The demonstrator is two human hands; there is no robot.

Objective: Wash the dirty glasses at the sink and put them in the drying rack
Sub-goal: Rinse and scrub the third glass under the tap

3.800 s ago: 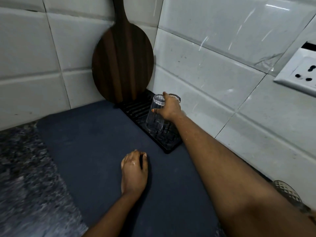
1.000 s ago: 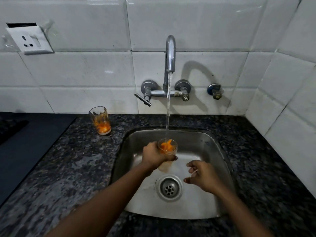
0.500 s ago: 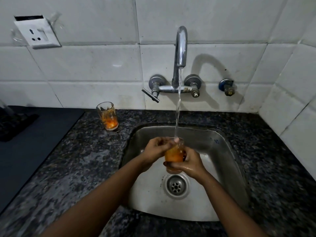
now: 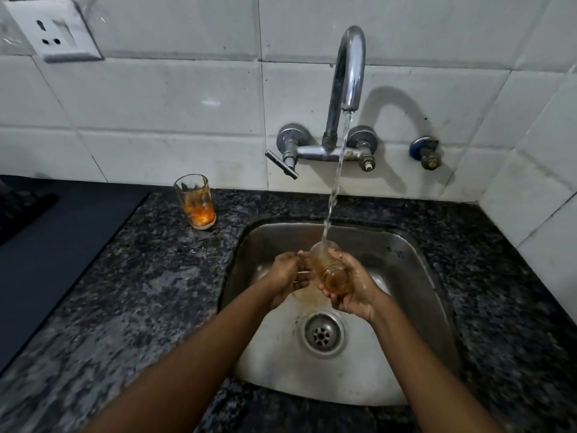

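Over the steel sink [image 4: 415, 310], a glass [image 4: 332, 270] with pale orange water in it sits under the running stream from the tap [image 4: 348, 73]. My right hand [image 4: 356, 289] grips the glass from below and from the right. My left hand [image 4: 285, 276] is at the glass's left side with curled fingers touching near its rim. A second dirty glass [image 4: 196, 201], smeared with orange residue, stands upright on the granite counter left of the sink. The corner of the black drying rack [image 4: 22, 210] shows at the far left edge.
A dark mat [image 4: 62, 245] covers the counter on the left. The tap's lever [image 4: 281, 164] sticks out to the left above the sink. A wall socket [image 4: 53, 29] sits at the top left. The drain [image 4: 323, 334] lies below my hands.
The orange in the held glass has thinned to a pale tint. The glass has passed from my left hand's grip into my right hand. Before that, I set a clean glass in the rack.
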